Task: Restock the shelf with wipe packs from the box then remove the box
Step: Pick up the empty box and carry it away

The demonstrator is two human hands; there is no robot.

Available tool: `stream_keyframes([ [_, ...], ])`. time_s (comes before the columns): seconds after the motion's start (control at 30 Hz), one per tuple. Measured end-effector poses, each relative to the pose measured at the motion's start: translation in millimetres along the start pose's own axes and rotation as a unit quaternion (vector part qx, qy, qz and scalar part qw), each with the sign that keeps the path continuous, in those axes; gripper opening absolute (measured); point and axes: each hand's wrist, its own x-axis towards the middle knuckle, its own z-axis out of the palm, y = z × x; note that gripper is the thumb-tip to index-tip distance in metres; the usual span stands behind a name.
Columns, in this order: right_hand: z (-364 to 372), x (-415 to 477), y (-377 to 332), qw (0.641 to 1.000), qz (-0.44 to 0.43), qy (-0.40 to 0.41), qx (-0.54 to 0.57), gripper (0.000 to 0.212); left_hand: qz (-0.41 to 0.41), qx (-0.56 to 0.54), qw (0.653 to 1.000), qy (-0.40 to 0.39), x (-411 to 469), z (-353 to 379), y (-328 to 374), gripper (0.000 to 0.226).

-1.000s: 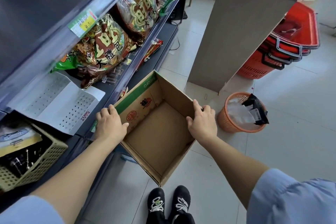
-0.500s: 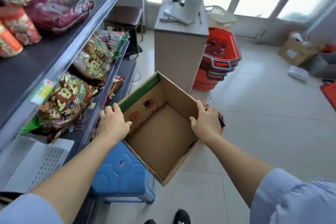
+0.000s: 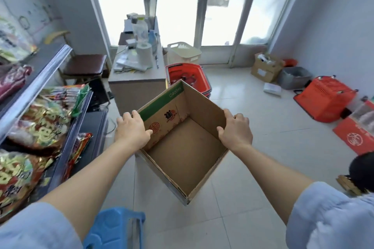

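Cardboard box — empty — now swung clear of shelf; left hand, right hand grip opposite walls; removal underway.

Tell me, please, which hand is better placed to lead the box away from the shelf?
Probably the right hand: it grips the brown cardboard box on its open-floor side; the left hand grips it on its side nearest the snack shelf.

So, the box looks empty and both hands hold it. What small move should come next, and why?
Probably carry the box away from the shelf toward the open floor ahead: its inside shows no packs, and the left hand and right hand grip opposite walls.
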Motion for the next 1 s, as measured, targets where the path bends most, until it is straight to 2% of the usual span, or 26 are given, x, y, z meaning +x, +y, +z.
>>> stream_keyframes([
  [0.47,-82,117,164,0.996,0.077,0.042,-0.003,0.056,0.087,-0.025,0.996,0.017,66,-9,227,0.078],
  [1.0,-138,272,305,0.983,0.174,0.048,-0.025,0.056,0.191,-0.020,0.981,0.005,190,1,450,0.061],
])
